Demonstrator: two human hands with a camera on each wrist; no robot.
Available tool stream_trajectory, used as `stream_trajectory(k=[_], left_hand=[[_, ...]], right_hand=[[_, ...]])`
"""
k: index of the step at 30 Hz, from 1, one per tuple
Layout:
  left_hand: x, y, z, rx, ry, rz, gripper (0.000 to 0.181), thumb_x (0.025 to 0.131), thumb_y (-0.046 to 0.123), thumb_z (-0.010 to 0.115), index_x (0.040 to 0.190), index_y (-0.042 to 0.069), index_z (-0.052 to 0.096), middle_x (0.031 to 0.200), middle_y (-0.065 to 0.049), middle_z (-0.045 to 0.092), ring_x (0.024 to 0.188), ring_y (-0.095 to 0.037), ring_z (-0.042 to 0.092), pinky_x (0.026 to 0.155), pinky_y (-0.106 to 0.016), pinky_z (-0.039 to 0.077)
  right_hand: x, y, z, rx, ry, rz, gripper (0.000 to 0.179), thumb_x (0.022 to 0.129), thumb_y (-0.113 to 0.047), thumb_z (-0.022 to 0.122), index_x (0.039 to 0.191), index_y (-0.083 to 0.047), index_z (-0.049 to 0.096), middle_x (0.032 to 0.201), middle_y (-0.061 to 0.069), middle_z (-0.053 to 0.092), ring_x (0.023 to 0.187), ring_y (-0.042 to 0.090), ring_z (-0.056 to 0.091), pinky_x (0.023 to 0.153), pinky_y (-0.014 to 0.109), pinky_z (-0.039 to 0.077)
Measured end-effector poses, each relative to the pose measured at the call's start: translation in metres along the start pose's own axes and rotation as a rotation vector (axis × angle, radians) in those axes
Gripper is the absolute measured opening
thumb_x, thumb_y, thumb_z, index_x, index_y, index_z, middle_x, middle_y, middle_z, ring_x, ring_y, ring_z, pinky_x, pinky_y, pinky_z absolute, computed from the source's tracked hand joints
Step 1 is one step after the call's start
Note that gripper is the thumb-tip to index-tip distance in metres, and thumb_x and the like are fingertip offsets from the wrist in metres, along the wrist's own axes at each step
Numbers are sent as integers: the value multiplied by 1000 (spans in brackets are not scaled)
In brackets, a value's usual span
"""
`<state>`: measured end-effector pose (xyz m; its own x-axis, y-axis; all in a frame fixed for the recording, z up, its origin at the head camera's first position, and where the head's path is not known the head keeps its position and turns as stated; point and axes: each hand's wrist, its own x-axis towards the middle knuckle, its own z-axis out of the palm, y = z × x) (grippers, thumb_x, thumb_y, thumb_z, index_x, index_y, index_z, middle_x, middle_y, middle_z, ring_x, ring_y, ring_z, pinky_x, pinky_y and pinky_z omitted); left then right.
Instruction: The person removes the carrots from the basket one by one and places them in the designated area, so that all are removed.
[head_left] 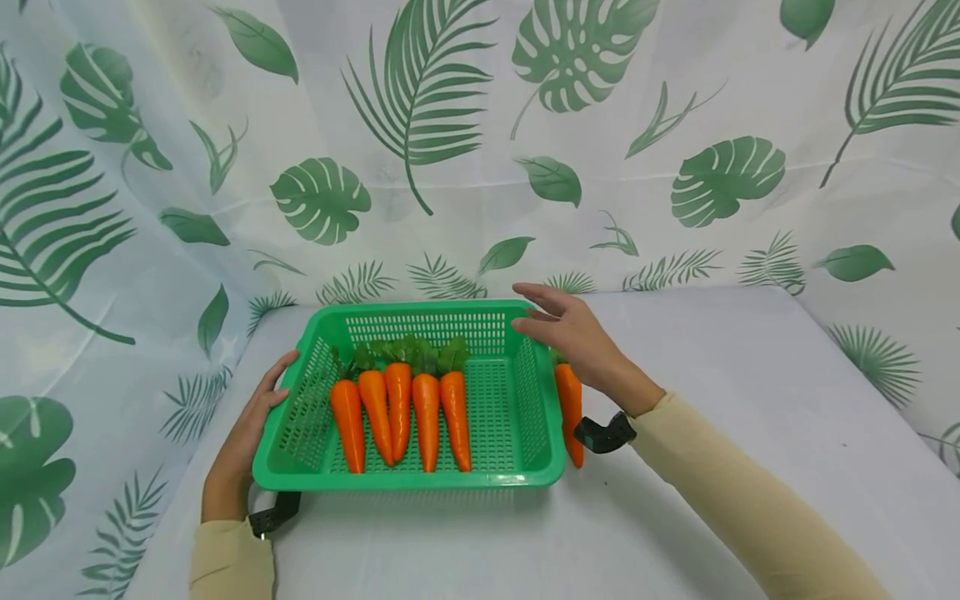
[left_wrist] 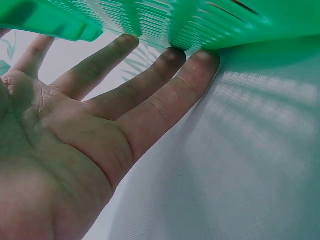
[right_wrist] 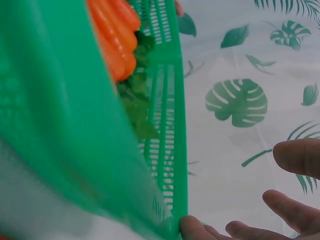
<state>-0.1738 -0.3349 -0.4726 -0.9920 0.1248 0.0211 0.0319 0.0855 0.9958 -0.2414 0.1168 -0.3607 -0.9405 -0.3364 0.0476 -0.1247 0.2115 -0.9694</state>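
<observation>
A green plastic basket (head_left: 408, 481) with slotted walls stands on the table, several orange carrots (head_left: 426, 417) with leafy green tops lying side by side in it. My left hand (head_left: 251, 421) is at the basket's left side. In the left wrist view its straight fingertips touch the slotted wall (left_wrist: 200, 22). My right hand (head_left: 577, 337) is over the back right corner, fingers extended and thumb apart. One fingertip (right_wrist: 192, 229) meets the rim corner in the right wrist view. Another carrot (head_left: 570, 408) lies outside, along the basket's right side, its top partly hidden by my right hand.
A white cloth covers the table (head_left: 720, 383), which stretches out to the right and in front of the basket. Behind and at both sides hangs a white curtain (head_left: 465, 233) printed with green leaves. A black device (head_left: 606, 433) is strapped to each wrist.
</observation>
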Motion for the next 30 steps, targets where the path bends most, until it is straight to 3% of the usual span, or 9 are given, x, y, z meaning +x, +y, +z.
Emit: stream_trajectory(k=[8, 17, 30], left_hand=[[0, -1, -2, 18, -4, 12, 55, 119, 30, 31, 173, 28, 23, 171, -17, 13, 118, -12, 54, 90, -24, 51], [1, -1, -2, 6, -25, 31, 56, 119, 30, 31, 174, 26, 22, 173, -16, 10, 121, -12, 52, 92, -24, 50], [1, -2, -1, 5, -23, 33, 57, 119, 30, 32, 174, 24, 21, 174, -16, 8, 122, -12, 52, 93, -24, 50]], right_hand=[[7, 1, 16, 14, -36, 37, 60, 105, -12, 67, 162, -5, 47, 171, 15, 32, 154, 44, 35, 119, 59, 37], [10, 0, 27, 144, -72, 150, 61, 104, -8, 67, 162, -3, 46, 168, 22, 35, 147, 41, 46, 118, 55, 40], [18, 0, 45, 120, -112, 216, 57, 107, -7, 64, 161, -3, 47, 166, 24, 37, 146, 42, 47, 116, 56, 42]])
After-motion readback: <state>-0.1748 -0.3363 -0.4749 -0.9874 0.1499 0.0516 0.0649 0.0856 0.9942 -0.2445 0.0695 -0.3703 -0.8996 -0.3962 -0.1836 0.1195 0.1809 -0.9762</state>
